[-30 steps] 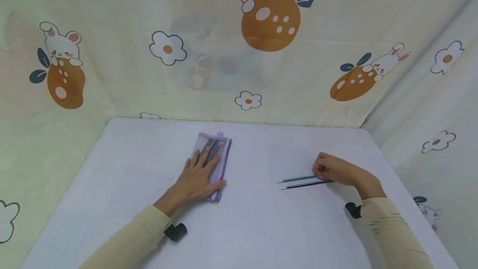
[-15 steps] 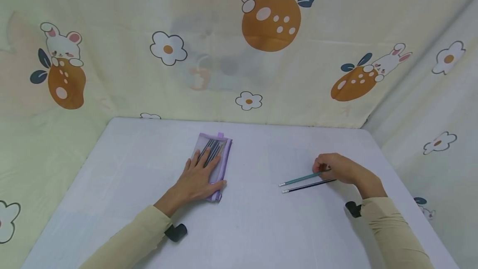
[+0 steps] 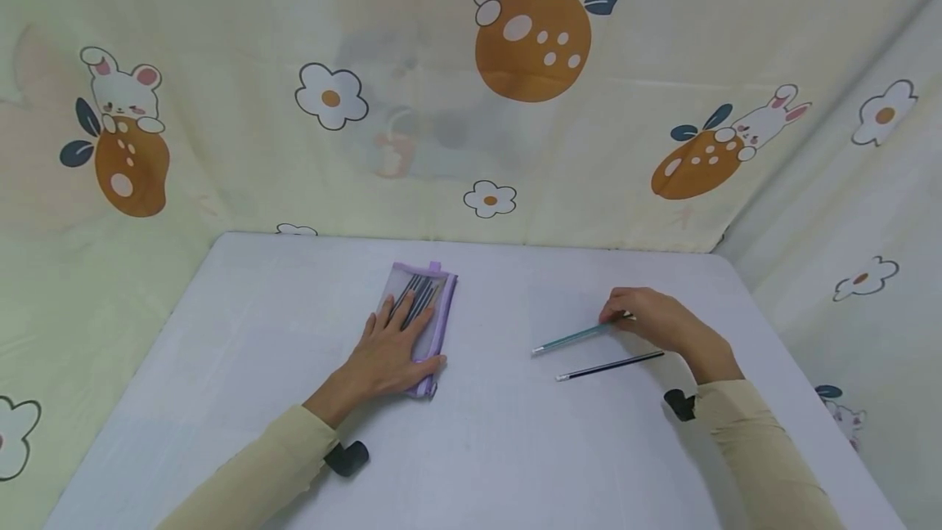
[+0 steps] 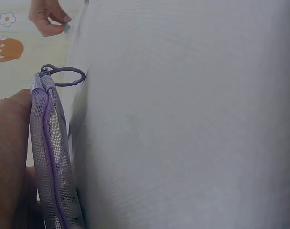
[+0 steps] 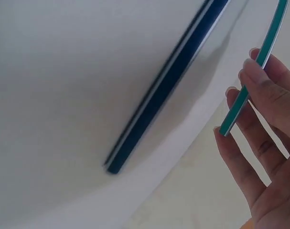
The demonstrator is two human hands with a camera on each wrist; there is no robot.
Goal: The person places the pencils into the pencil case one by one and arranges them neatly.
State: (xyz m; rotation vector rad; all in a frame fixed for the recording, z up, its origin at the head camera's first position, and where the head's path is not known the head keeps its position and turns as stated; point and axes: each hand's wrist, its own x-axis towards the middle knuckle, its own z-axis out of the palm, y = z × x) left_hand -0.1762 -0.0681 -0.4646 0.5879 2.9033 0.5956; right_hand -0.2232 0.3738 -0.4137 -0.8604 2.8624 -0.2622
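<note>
My left hand point(image 3: 388, 358) rests flat on a purple mesh pencil case point(image 3: 439, 324), fingers spread over it. Several dark pencils point(image 3: 421, 291) show through the mesh. In the left wrist view the case's zipper edge point(image 4: 51, 157) and a ring-shaped zipper pull point(image 4: 70, 76) are close up. My right hand point(image 3: 658, 321) pinches a green pencil point(image 3: 570, 339) between thumb and fingers, near the end away from its white eraser tip. A dark blue pencil point(image 3: 611, 366) lies on the table below that hand, apart from it; the right wrist view shows its plain end large.
A white table point(image 3: 486, 448) carries everything. Behind it and to the right hang cream curtains point(image 3: 412, 145) printed with rabbits and flowers. Black wrist straps or mounts point(image 3: 347, 458) jut out below both sleeves.
My right hand has lifted the green pencil and carried it left and away from the dark blue one, which stays on the table. The left hand and the case have not moved.
</note>
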